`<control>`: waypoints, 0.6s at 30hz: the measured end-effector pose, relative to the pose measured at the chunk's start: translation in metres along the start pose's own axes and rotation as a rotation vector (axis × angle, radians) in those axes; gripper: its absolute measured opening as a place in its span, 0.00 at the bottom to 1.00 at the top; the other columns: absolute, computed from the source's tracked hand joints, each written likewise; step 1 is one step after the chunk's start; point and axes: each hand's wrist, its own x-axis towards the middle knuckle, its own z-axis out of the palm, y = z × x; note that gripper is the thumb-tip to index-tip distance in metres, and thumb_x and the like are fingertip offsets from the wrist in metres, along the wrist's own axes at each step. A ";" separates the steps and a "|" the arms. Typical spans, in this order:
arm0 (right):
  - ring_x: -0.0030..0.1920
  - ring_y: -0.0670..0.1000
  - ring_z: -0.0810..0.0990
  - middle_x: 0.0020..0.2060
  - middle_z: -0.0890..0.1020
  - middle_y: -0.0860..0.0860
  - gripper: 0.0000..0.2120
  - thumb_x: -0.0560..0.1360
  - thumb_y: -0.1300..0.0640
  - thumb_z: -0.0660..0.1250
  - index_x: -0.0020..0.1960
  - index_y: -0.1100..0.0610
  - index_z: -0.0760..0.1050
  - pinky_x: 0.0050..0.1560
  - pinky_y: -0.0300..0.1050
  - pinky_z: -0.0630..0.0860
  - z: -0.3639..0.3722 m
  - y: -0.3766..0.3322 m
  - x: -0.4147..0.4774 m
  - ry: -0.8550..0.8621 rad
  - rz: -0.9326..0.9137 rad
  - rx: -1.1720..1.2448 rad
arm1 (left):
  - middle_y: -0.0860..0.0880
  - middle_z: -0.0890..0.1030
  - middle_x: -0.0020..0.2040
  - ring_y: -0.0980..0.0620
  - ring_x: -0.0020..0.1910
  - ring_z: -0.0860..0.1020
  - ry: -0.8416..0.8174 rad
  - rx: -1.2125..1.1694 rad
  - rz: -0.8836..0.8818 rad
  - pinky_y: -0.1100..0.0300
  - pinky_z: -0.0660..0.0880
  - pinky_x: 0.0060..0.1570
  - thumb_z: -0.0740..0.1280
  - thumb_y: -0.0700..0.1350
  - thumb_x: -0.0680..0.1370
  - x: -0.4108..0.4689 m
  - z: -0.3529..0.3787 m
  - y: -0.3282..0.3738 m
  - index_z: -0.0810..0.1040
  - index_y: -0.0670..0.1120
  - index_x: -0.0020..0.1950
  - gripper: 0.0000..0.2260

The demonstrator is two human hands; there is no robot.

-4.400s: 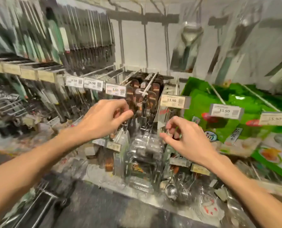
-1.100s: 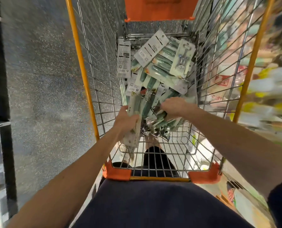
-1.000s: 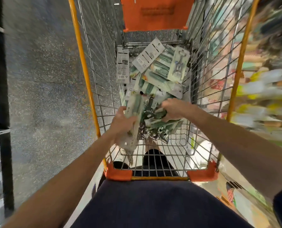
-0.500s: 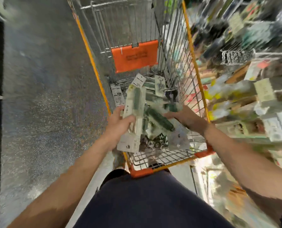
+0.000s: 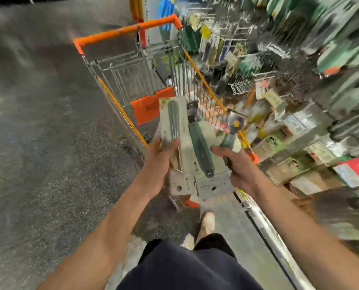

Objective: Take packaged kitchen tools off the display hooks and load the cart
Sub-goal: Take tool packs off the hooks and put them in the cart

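Observation:
My left hand (image 5: 158, 159) grips a carded tool package with a dark green handle (image 5: 173, 120), held upright above the near end of the wire cart (image 5: 124, 31). My right hand (image 5: 236, 165) holds several carded packages, among them a green-handled tool (image 5: 200, 147) and a round-bladed cutter (image 5: 235, 122). Both bundles are raised over the cart's near rim and hide the packages lying inside the basket. The cart has orange trim and an orange child-seat flap (image 5: 151, 104).
Display shelving with hanging packaged goods and price tags (image 5: 279, 97) runs along the right, very close to the cart's right side. Speckled grey floor (image 5: 38, 143) spreads to the left. My dark shorts and a shoe (image 5: 208, 223) show below the cart's near end.
The camera has swung up from looking down into the basket. Both hands have lifted their packages out of the pile and above the cart's near rim.

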 end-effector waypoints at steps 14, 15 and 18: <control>0.39 0.52 0.86 0.41 0.87 0.55 0.08 0.72 0.65 0.70 0.51 0.59 0.79 0.39 0.47 0.82 -0.101 -0.032 -0.215 0.472 -0.513 0.211 | 0.47 0.80 0.63 0.53 0.60 0.81 -0.602 0.264 0.205 0.52 0.78 0.61 0.71 0.51 0.77 -0.092 0.200 0.004 0.73 0.47 0.68 0.21; 0.43 0.54 0.86 0.45 0.87 0.56 0.13 0.69 0.63 0.72 0.53 0.59 0.80 0.42 0.49 0.83 -0.112 -0.031 -0.236 0.493 -0.544 0.196 | 0.49 0.80 0.63 0.53 0.60 0.81 -0.647 0.299 0.221 0.52 0.77 0.62 0.71 0.51 0.77 -0.105 0.218 0.000 0.72 0.47 0.69 0.22; 0.49 0.58 0.86 0.51 0.86 0.59 0.23 0.64 0.63 0.75 0.59 0.60 0.79 0.46 0.53 0.83 -0.148 -0.026 -0.303 0.599 -0.588 0.173 | 0.54 0.76 0.69 0.55 0.67 0.75 -0.835 0.383 0.252 0.47 0.71 0.68 0.70 0.57 0.77 -0.153 0.271 -0.012 0.67 0.51 0.74 0.28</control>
